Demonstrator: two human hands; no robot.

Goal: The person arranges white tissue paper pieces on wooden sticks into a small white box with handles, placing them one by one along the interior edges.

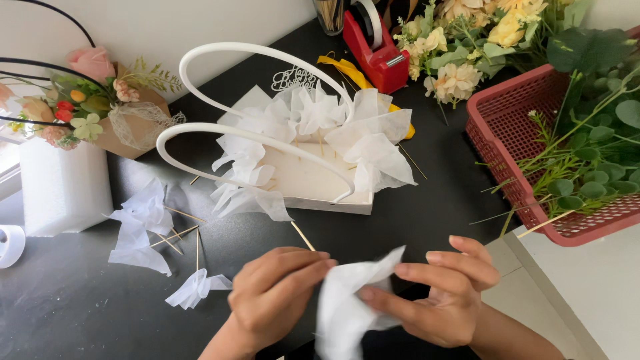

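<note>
Both hands are low in the frame, close together over the black table. The left hand pinches one edge of a white tissue sheet, fingers closed on it, and a thin wooden stick pokes out just above its knuckles. The right hand grips the sheet's other side, thumb underneath. Just beyond them sits a white handled box stuffed with tissue puffs. A red basket of greenery stands on the right, and loose puffs lie to the left.
</note>
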